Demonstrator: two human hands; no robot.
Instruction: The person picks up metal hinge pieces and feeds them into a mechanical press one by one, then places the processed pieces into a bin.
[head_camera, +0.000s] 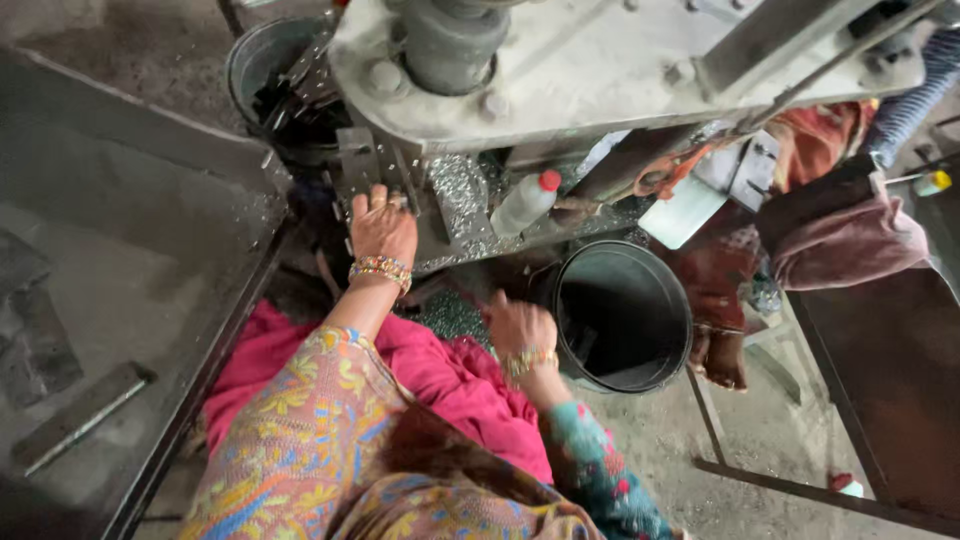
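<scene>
Press risk: left hand (383, 225) lies flat, fingers spread, on the small dark metal plates (355, 165) right under the grey steel press machine (560, 60); a descending ram could, I judge, crush fingers.
Right hand: right hand (518, 325), just left of the black round bucket (622, 315), is blurred; grip cannot be told.
Bucket contents: mostly dark, perhaps a few pieces at the bottom.
Far pail: grey metal pail (262, 62), left of the press, holds dark scrap strips.
Bottle: white plastic bottle with red cap (525, 203) lies tilted below the press; it could roll off.
</scene>
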